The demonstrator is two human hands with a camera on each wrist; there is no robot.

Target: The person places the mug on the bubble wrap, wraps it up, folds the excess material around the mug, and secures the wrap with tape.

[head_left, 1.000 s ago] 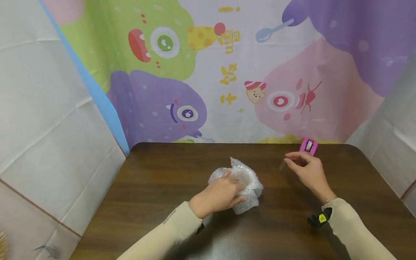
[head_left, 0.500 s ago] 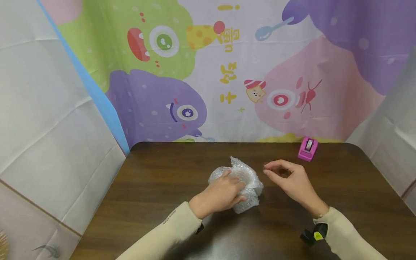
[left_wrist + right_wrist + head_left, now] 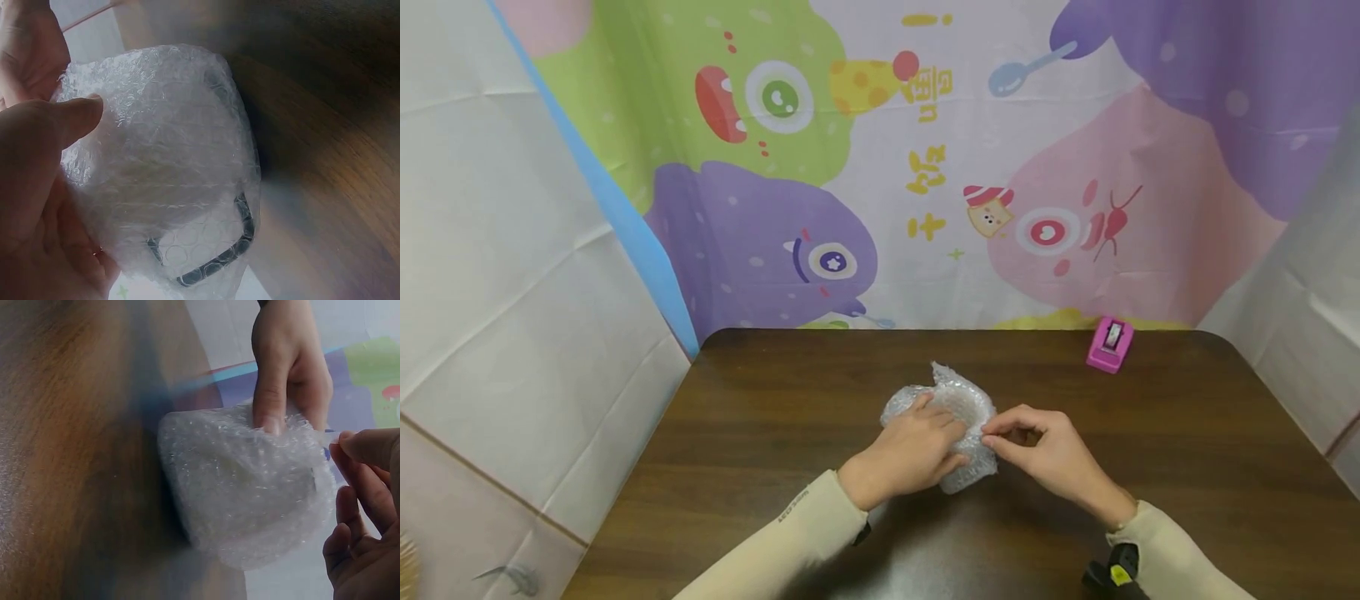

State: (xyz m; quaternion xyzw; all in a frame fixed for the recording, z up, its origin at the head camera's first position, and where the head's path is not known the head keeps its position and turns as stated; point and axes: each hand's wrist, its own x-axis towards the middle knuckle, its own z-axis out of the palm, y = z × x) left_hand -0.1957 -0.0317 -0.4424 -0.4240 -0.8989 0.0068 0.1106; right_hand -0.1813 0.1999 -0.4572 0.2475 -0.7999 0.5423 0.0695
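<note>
A bundle of bubble wrap (image 3: 973, 462) sits on the table, folded around a pale object. Through the wrap, the left wrist view shows a dark-edged loop (image 3: 215, 262) like a mug handle. My left hand (image 3: 906, 450) holds the wrap down at its top, thumb on the near side and fingers across the fold. At the bundle's right edge, my right hand (image 3: 1048, 454) pinches a short strip of clear tape (image 3: 329, 436) between thumb and forefinger. The strip's end is right at the wrap beside the left hand's fingers.
A pink tape dispenser (image 3: 1109, 344) stands near the back right edge of the dark wooden table (image 3: 760, 433). Behind it hangs a cartoon-printed curtain (image 3: 940, 283). Pale panels (image 3: 535, 250) flank the table.
My right hand has moved left and nearer from beside the tape dispenser to the bundle, carrying the strip of tape. The left hand has stayed on the bubble wrap.
</note>
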